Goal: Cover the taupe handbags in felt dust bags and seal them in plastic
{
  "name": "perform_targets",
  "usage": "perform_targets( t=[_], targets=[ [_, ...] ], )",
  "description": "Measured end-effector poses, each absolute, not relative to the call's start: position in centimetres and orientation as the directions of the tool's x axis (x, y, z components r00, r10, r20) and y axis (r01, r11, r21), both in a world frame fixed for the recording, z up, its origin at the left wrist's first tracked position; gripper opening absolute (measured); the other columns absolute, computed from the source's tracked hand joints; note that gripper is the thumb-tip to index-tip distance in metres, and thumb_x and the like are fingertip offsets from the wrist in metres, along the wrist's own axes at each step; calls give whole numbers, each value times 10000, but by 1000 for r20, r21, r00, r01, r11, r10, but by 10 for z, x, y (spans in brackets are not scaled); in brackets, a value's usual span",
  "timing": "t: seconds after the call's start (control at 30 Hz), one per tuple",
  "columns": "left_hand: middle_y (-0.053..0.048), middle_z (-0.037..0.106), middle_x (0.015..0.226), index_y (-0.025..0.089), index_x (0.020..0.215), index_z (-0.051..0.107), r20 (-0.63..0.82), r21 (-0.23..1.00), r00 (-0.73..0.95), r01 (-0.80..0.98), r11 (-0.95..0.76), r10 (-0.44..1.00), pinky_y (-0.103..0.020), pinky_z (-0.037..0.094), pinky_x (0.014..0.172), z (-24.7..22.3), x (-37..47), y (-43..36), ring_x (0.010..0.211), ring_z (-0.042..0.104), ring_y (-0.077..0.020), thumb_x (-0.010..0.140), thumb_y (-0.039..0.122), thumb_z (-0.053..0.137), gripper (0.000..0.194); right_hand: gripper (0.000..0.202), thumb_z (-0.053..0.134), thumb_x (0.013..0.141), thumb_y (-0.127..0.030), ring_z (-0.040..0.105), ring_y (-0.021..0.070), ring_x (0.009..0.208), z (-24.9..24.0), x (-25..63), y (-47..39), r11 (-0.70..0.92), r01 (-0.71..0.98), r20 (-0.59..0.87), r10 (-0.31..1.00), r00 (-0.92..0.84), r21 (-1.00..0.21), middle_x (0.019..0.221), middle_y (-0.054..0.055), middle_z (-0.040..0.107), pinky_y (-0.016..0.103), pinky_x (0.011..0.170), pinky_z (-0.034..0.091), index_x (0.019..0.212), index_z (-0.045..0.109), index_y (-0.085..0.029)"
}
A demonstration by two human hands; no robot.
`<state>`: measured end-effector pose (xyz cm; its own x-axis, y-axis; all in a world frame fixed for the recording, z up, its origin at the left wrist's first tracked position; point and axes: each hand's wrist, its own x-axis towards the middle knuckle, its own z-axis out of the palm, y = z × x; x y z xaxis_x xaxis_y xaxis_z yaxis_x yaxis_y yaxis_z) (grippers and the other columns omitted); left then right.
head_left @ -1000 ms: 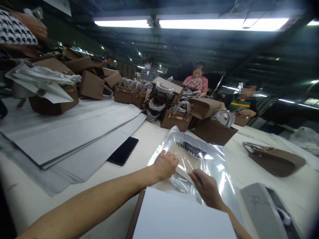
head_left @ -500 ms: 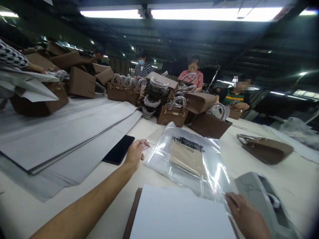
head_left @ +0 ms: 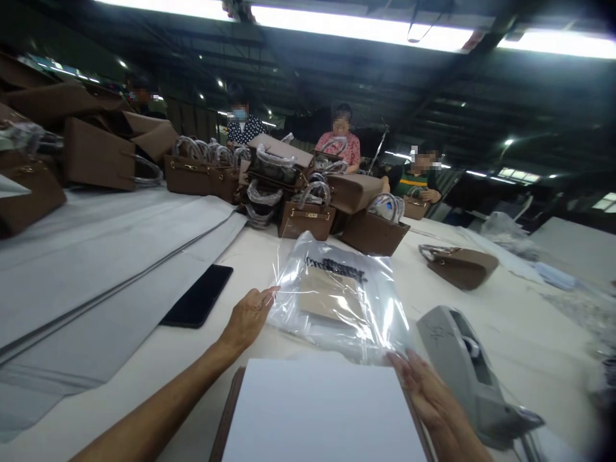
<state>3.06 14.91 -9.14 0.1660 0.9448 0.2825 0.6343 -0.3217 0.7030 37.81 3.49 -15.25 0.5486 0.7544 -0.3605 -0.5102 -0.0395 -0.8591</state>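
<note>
Clear plastic bag [head_left: 380,289] lies flat on the pale counter [head_left: 481,327], just in front of the worker, with a beige card [head_left: 332,295] and dark lettering showing through its shiny film. From where I stand, taking the bag as the middle of a clock and twelve as its far side, the left hand [head_left: 246,319] is at eight, its fingertips at the film's edge; glare covers that spot, so I can't fairly say whether they pinch it or merely touch. The right hand [head_left: 423,388] is at five, fingers stretched out and a little apart at the near corner.

At six, close to the worker, sits a white sheet [head_left: 322,410] with brown edges showing along both sides. A black phone [head_left: 199,298] lies at nine, by the edge of the wide pale paper sheets [head_left: 120,269]. Toward four there's a grey device [head_left: 462,366], and at two a brown handbag [head_left: 459,268] rests tipped over with its handles toward the bag.

At twelve, an upright handbag [head_left: 307,221] with a metal clasp stands before a heap of brown handbags [head_left: 274,170], many handles wrapped in clear plastic. Beyond them is a person in pink [head_left: 339,147]; at one, another in a green top [head_left: 416,186] has hands on a small handbag [head_left: 414,206].
</note>
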Motion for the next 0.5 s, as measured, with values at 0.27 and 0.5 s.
perform_targets(
  t=[0.27, 0.5],
  targets=[
    [-30, 562, 911, 252, 1206, 515, 198, 851, 304, 419, -317, 932, -307, 448, 830, -81, 37, 145, 863, 552, -170, 888, 459, 265, 455, 488, 723, 497, -152, 637, 141, 783, -146, 361, 46, 101, -542, -366, 634, 681, -834, 797, -4, 595, 175, 733, 524, 890, 436, -193],
    [-29, 583, 950, 236, 1233, 494, 135, 934, 295, 281, -221, 946, -345, 460, 859, -81, 38, 138, 857, 573, -175, 877, 499, 286, 490, 457, 766, 461, -244, 625, 119, 668, -147, 354, 41, 115, -413, -275, 584, 764, -903, 764, -14, 598, 155, 616, 534, 838, 519, -169]
  ],
)
